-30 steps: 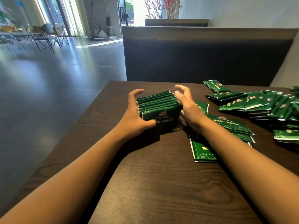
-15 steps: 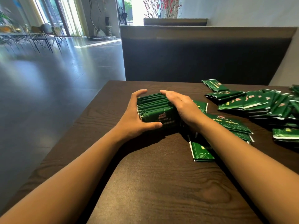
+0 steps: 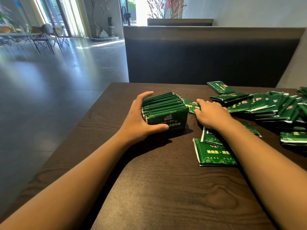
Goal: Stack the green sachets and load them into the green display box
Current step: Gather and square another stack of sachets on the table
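at far left a glossy grey floor (image 3: 49,83) runs back to tall bright windows, with wire-legged chairs (image 3: 48,37) along it and a bare-branched plant by a doorway. the desk (image 3: 166,188) fills the lower middle: dark brown wood with a bold wavy grain and a matte, faintly pitted finish, its far left corner squared off. beyond it stands a dark, flat-topped bench back (image 3: 207,53), and behind that red blossom branches (image 3: 166,7) against a pale wall.

the left hand (image 3: 141,121) grips a stack of sachets (image 3: 166,112) standing on edge on the desk, fingers curled over the far end and the thumb pressed across the near printed face. the sachets are flat, shiny dark-green foil rectangles with silver crimped edges and gold print, packed together into a tidy block.

just to the right, the right hand (image 3: 212,113) lies palm down with fingers loosely bent, its fingertips touching a single flat sachet (image 3: 191,103) beside the stack; it holds nothing. under and near that forearm lie a few loose sachets (image 3: 214,153), flat on the wood. further right a sprawling pile of sachets (image 3: 269,107) overlaps unevenly to the frame's edge.
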